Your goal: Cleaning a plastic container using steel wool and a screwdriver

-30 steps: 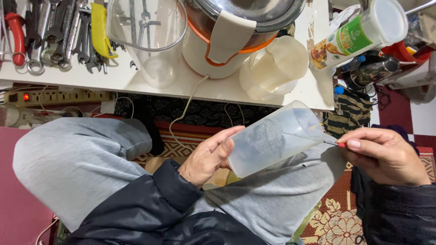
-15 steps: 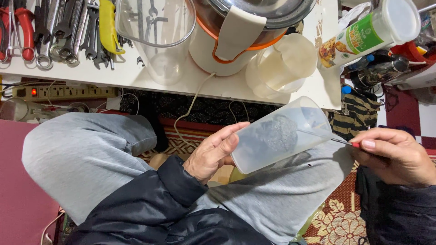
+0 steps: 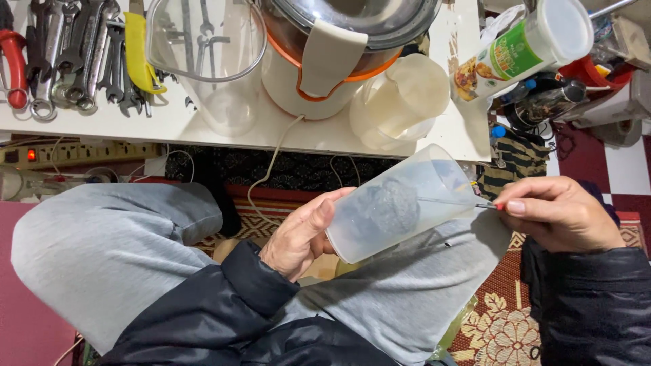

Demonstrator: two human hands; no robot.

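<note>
- Cup (image 3: 400, 203): a cloudy plastic one, lying tilted on its side over the person's lap, below the desk (image 3: 224, 132) edge, its mouth toward the right.
- The left hand (image 3: 302, 234) is clenched around the cup's base end, thumb on the wall. The hold looks 1-sided; the smooth wall could roll or slip out of it if pushed from within.
- The right hand (image 3: 559, 213) pinches the red grip of a thin tool (image 3: 451, 200), whose shaft runs through the mouth toward a dark part (image 3: 383, 207) seen through the wall.
- A hard push or a slip of the tip might scratch or crack the wall, or jab the left palm behind the base.
- I cannot tell whether the tip sits on the dark part; if it does not, it may skid.
- A dropped cup would land on the lap or the rug (image 3: 502, 325), and the white cord (image 3: 268, 169) hangs close by.
</note>
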